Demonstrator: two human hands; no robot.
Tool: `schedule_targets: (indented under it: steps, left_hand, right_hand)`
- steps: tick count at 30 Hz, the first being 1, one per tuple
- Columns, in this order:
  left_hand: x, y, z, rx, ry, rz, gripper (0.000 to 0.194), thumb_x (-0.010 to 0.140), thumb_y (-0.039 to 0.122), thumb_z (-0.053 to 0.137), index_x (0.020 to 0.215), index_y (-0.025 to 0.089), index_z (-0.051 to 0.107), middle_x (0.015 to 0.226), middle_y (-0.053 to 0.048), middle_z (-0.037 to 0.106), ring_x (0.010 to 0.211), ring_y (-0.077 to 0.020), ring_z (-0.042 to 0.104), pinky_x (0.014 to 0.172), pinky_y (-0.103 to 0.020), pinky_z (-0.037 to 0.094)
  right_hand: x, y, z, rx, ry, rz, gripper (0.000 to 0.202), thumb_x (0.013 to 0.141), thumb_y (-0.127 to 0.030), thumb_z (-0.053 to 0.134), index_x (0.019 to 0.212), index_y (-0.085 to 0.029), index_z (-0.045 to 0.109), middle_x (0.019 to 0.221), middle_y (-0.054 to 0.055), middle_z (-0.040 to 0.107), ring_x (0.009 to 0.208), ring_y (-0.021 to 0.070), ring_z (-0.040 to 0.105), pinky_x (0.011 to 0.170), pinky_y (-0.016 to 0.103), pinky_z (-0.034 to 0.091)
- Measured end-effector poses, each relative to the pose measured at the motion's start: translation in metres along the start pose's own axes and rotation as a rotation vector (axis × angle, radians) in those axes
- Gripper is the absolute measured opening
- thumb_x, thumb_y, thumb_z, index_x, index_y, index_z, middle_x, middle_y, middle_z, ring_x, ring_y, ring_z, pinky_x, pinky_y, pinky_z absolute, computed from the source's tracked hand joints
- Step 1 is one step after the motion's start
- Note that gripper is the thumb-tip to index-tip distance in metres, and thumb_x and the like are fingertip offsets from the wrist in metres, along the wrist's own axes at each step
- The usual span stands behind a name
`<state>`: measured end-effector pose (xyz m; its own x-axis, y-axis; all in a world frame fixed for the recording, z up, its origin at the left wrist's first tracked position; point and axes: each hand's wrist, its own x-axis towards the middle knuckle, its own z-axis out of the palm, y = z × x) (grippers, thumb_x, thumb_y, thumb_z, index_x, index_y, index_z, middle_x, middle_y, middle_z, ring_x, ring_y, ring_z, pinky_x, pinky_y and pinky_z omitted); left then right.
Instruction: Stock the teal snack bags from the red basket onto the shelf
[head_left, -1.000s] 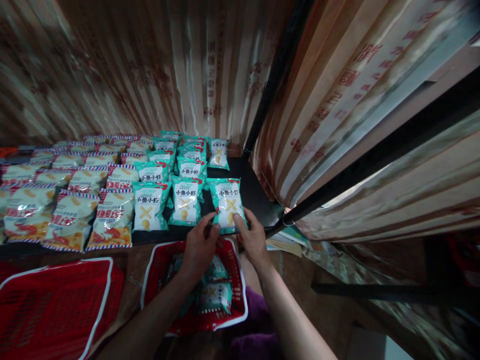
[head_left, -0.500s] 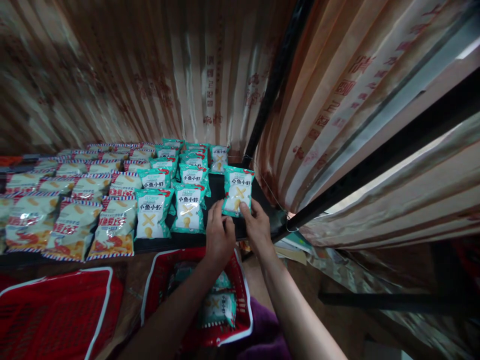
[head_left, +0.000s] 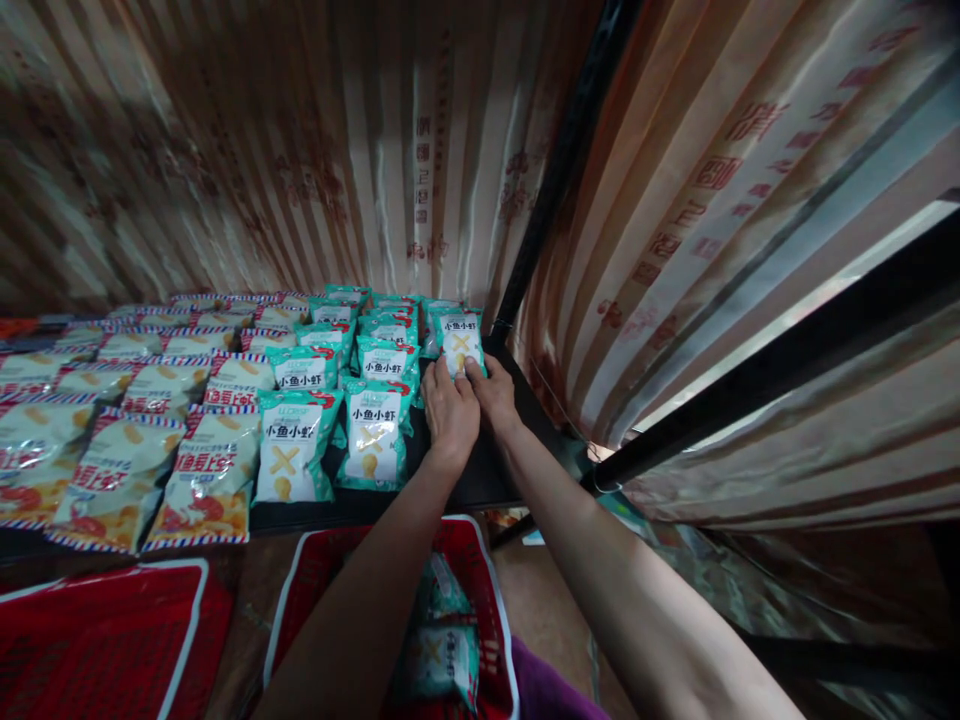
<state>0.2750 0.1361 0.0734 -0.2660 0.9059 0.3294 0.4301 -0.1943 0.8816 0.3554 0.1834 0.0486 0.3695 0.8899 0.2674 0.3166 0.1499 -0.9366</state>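
A teal and white snack bag [head_left: 460, 338] stands near the back of the black shelf [head_left: 480, 485], in front of another teal bag. My right hand [head_left: 491, 388] grips its lower right side, thumb on the front. My left hand [head_left: 451, 405] is at its lower left edge, fingers close together against the bag. To the left, rows of teal bags [head_left: 375, 435] stand on the shelf. Below my forearms, a red basket [head_left: 491, 610] with a white rim holds more teal bags [head_left: 442, 660].
Rows of shrimp snack bags [head_left: 202, 475] fill the shelf's left part. Another red basket [head_left: 97, 640] sits at the lower left. A black post [head_left: 551, 180] rises behind the shelf corner, and a black bar [head_left: 787, 350] slants at right. Printed curtains [head_left: 390, 130] hang behind.
Both hands have moved away from me toward the back of the shelf, and the teal bag has gone with them, close in front of the rear bag. The view has shifted slightly.
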Motion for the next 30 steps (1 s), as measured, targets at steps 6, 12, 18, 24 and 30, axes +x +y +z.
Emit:
schedule_targets:
  steps: [6,12,18,24,30]
  left_hand:
    - [0.013,-0.011,0.012,0.020,0.022,0.007,0.043,0.093,0.025,0.034,0.127,0.002,0.048,0.134,-0.026,0.049,0.129,-0.0296,0.043,0.108,-0.047,0.030]
    - [0.014,-0.015,0.018,0.061,0.028,0.008,0.047,0.094,0.027,0.034,0.131,0.000,0.045,0.138,-0.028,0.044,0.133,-0.0318,0.039,0.109,-0.048,0.029]
    - [0.012,-0.016,0.019,0.160,0.004,0.013,0.053,0.095,0.030,0.032,0.135,-0.005,0.039,0.141,-0.031,0.040,0.137,-0.0324,0.033,0.112,-0.048,0.026]
    - [0.011,-0.019,0.019,0.217,-0.043,0.019,0.055,0.097,0.033,0.027,0.139,0.000,0.037,0.148,-0.026,0.034,0.142,-0.0294,0.024,0.115,-0.046,0.023]
    - [0.005,-0.024,0.021,0.218,-0.063,0.080,0.052,0.096,0.029,0.028,0.138,0.002,0.040,0.149,-0.024,0.033,0.144,-0.0287,0.019,0.116,-0.046,0.020]
  right_hand:
    - [0.009,0.005,0.010,-0.024,-0.011,-0.021,0.046,0.079,-0.048,0.056,0.107,-0.013,0.067,0.099,0.011,0.072,0.088,0.0249,0.065,0.081,0.037,0.049]
    - [0.010,0.007,0.015,-0.046,-0.030,-0.042,0.051,0.081,-0.055,0.052,0.107,-0.014,0.067,0.098,0.012,0.072,0.086,0.0244,0.064,0.080,0.037,0.049]
    - [0.009,0.004,0.015,-0.158,-0.069,-0.044,0.048,0.087,-0.051,0.047,0.114,-0.014,0.063,0.099,0.011,0.071,0.087,0.0226,0.065,0.079,0.033,0.048]
    - [0.006,-0.006,0.011,-0.601,-0.147,-0.051,0.040,0.093,-0.044,0.042,0.121,-0.019,0.058,0.101,0.011,0.070,0.092,0.0242,0.063,0.079,0.032,0.045]
    - [0.005,-0.007,0.008,-0.801,-0.161,-0.097,0.040,0.097,-0.039,0.034,0.110,-0.015,0.064,0.108,0.015,0.065,0.101,0.0260,0.056,0.087,0.034,0.041]
